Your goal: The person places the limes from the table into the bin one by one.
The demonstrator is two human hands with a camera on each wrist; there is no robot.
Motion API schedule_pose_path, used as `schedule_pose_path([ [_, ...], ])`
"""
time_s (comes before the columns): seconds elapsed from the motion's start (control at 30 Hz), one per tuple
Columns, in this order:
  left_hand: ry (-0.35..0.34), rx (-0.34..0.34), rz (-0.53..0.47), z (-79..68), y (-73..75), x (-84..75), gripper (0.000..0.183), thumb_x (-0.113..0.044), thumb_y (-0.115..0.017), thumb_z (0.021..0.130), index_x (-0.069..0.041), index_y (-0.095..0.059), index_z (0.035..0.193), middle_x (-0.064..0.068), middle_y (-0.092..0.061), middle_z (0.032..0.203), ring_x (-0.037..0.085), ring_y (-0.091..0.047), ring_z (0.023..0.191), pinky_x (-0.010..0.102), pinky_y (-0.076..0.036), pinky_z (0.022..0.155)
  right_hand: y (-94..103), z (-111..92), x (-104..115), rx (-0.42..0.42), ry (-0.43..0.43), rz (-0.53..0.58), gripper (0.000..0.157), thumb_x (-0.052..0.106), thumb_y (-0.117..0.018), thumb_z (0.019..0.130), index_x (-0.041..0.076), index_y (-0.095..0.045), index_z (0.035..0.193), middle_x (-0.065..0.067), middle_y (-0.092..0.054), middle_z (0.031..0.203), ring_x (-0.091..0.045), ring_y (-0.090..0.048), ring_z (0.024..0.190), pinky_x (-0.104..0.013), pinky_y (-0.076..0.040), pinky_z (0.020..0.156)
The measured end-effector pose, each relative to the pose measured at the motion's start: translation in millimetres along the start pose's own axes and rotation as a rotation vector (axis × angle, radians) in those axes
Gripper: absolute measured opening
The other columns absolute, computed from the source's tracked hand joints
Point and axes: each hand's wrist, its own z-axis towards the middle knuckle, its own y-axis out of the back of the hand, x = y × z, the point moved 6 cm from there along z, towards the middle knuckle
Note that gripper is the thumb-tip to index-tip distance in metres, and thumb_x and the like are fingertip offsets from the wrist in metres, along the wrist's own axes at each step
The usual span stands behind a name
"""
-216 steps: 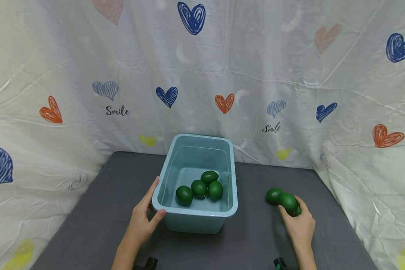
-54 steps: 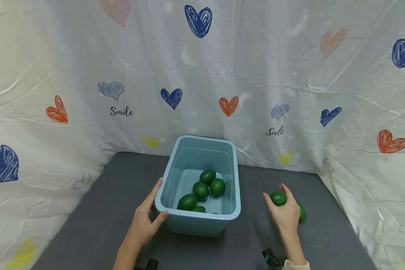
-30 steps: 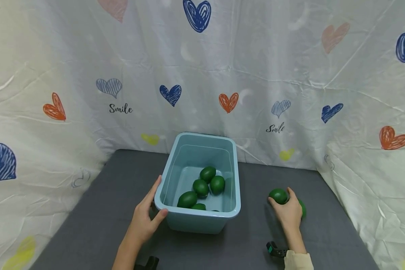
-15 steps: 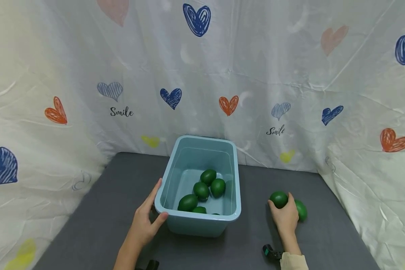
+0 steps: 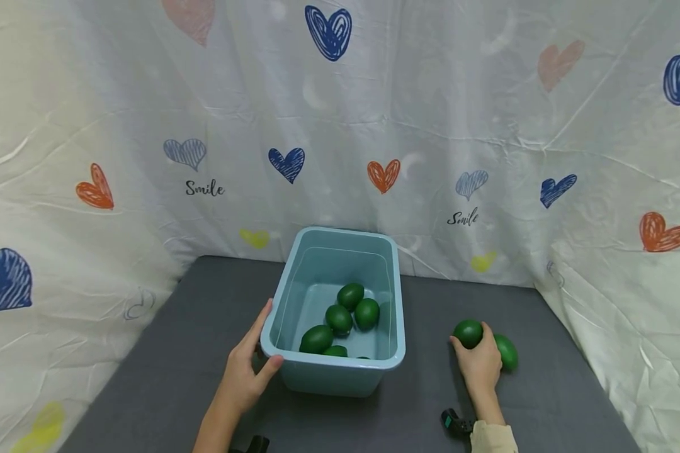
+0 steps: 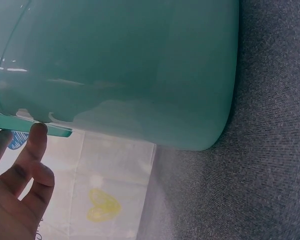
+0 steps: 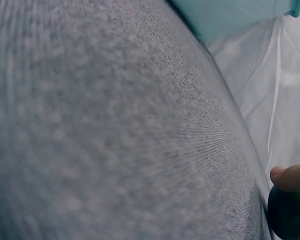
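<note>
In the head view, a light blue plastic bin (image 5: 396,302) stands mid-table with several dark green oval fruits (image 5: 339,319) inside. My left hand (image 5: 243,371) grips its near left corner, thumb at the front rim and fingers along the left side. The left wrist view shows bent fingers (image 6: 37,142) right at the rim. To the bin's right, my right hand (image 5: 479,365) pinches a dark green fruit (image 5: 468,333) between thumb and fingers. Another green fruit (image 5: 507,352) sits just right of that hand, partly behind it. The right wrist view catches only a fingertip (image 7: 285,177) over the held fruit (image 7: 290,215).
Dark grey cloth covers the table (image 5: 430,402). Behind and at both sides hangs a white curtain (image 5: 340,113) printed with hearts; the bin's far end stands close to it. A black wrist strap (image 5: 456,423) is at the right forearm.
Over several seconds, more fruits have come into the bin and fewer lie at right. My right hand has closed its spread fingers on a fruit; the left hand stays at the bin.
</note>
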Motion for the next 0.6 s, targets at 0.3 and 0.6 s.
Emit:
schedule_pose_path([
  [0.3, -0.005, -0.003, -0.012, 1.8, -0.2, -1.0, 0.08, -0.033, -0.071, 0.101, -0.025, -0.03, 0.169, 0.002, -0.04, 0.169, 0.003, -0.053, 0.124, 0.023, -0.048, 0.084, 2.2, 1, 3, -0.028, 0.023, 0.02, 0.081, 0.023, -0.085, 0.091, -0.007, -0.045, 0.155, -0.036, -0.052, 0.149, -0.059, -0.056, 0.123, -0.072, -0.043, 0.099],
  [0.6, 0.002, -0.004, -0.019, 0.8, 0.2, -1.1, 0.082, -0.029, -0.073, 0.099, -0.025, -0.031, 0.169, 0.002, -0.041, 0.169, 0.003, -0.052, 0.124, 0.021, -0.047, 0.085, 15.0, 5, 20, -0.07, 0.066, 0.077, 0.078, 0.021, -0.085, 0.091, -0.008, -0.047, 0.153, -0.036, -0.054, 0.147, -0.057, -0.057, 0.123, -0.07, -0.043, 0.101],
])
